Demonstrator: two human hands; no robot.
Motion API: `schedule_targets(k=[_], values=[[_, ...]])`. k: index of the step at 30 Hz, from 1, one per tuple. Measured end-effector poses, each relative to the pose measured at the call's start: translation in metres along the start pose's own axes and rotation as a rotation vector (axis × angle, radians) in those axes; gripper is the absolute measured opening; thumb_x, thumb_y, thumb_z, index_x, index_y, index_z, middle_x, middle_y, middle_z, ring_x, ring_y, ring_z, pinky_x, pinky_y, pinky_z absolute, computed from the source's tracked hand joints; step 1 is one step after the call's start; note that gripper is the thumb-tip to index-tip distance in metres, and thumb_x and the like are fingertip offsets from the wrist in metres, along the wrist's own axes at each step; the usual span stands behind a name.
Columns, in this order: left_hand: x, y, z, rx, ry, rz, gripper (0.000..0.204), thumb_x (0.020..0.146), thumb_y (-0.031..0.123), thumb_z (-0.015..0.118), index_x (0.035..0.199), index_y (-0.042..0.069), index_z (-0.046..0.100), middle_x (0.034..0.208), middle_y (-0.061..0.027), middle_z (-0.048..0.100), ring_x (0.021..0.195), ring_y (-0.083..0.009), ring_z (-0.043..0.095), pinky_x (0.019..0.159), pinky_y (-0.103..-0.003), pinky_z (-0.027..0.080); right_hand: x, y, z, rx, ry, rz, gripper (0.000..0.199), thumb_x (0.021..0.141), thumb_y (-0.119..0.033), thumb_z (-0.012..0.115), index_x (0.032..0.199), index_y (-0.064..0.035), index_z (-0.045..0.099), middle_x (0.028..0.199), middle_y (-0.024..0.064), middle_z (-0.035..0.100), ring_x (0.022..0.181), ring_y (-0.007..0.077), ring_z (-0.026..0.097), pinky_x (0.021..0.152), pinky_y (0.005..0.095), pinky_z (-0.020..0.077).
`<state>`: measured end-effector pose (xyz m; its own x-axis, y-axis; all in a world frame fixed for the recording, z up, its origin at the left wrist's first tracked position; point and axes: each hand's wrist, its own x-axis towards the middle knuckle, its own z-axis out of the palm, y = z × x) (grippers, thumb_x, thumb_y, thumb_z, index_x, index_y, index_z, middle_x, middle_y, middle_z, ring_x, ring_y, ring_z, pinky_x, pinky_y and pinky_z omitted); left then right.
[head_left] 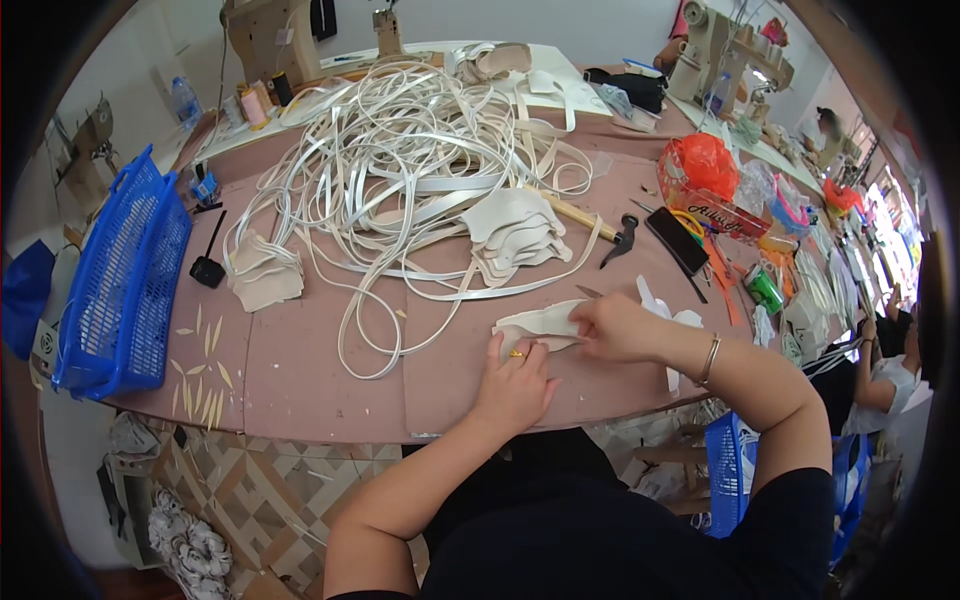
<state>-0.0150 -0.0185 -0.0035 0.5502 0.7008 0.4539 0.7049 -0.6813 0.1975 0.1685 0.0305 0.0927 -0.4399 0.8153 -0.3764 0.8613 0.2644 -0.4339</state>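
A cream, leather-like cut piece (540,322) lies on the table in front of me, with a fold or slit along its middle. My left hand (518,385), a ring on one finger, presses its spread fingertips on the near left edge. At the right end my right hand (622,328) is closed, fingers pinched at the piece's edge. A small dark pointed tip (589,292) shows just beyond those fingers; whether it is held, I cannot tell. White cut pieces (655,305) lie partly hidden behind my right wrist.
Ahead are a tangled heap of cream straps (400,170), stacked cut pieces (515,232), a hammer (622,240) and a black phone (677,240). A blue basket (125,280) stands left, near scattered slivers (207,400). A green can (764,288) is on the right; people work beyond.
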Motion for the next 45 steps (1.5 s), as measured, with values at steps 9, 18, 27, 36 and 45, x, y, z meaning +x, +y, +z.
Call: schedule_targets(k=[9, 18, 27, 36, 45], values=[[-0.003, 0.002, 0.001, -0.045, 0.004, -0.042, 0.048, 0.074, 0.032, 0.063, 0.109, 0.000, 0.055, 0.098, -0.0045, 0.050, 0.101, -0.0183, 0.048, 0.098, -0.051, 0.022, -0.021, 0.034, 0.051, -0.481, 0.590, -0.565, 0.039, 0.069, -0.015, 0.065, 0.103, -0.0018, 0.052, 0.100, 0.0106, 0.052, 0.093, 0.0270, 0.051, 0.081, 0.0360, 0.0429], [-0.004, -0.002, 0.000, -0.084, 0.003, -0.071, 0.042, 0.074, 0.029, 0.063, 0.107, 0.003, 0.056, 0.100, -0.0049, 0.052, 0.102, -0.0188, 0.047, 0.099, -0.053, 0.022, -0.009, 0.039, 0.020, -0.773, 0.546, -0.817, 0.023, 0.070, -0.013, 0.057, 0.091, -0.0036, 0.056, 0.091, 0.0069, 0.055, 0.093, 0.0242, 0.053, 0.080, 0.0373, 0.0440], [-0.002, 0.001, 0.001, -0.060, 0.033, -0.072, 0.040, 0.074, 0.027, 0.062, 0.105, 0.002, 0.055, 0.099, -0.0058, 0.051, 0.102, -0.0191, 0.046, 0.098, -0.053, 0.023, -0.004, 0.010, 0.054, -0.094, 0.717, -0.287, 0.016, 0.071, -0.014, 0.067, 0.082, -0.0040, 0.062, 0.084, 0.0116, 0.058, 0.089, 0.0280, 0.053, 0.083, 0.0410, 0.0370], [-0.002, 0.006, -0.003, -0.040, 0.018, -0.079, 0.044, 0.073, 0.029, 0.063, 0.107, 0.003, 0.054, 0.107, -0.0056, 0.051, 0.104, -0.0184, 0.046, 0.095, -0.053, 0.024, 0.013, 0.014, 0.056, -0.182, 0.505, -0.061, 0.025, 0.077, -0.022, 0.062, 0.095, -0.0056, 0.060, 0.084, 0.0118, 0.060, 0.087, 0.0302, 0.054, 0.079, 0.0420, 0.0322], [0.011, 0.010, -0.003, 0.029, -0.009, -0.086, 0.049, 0.074, 0.034, 0.062, 0.110, 0.001, 0.052, 0.111, -0.0063, 0.049, 0.107, -0.0205, 0.043, 0.095, -0.055, 0.023, 0.030, 0.034, 0.037, -0.063, 0.400, -0.008, 0.029, 0.078, -0.029, 0.061, 0.092, -0.0041, 0.059, 0.083, 0.0161, 0.061, 0.088, 0.0306, 0.056, 0.080, 0.0437, 0.0351]])
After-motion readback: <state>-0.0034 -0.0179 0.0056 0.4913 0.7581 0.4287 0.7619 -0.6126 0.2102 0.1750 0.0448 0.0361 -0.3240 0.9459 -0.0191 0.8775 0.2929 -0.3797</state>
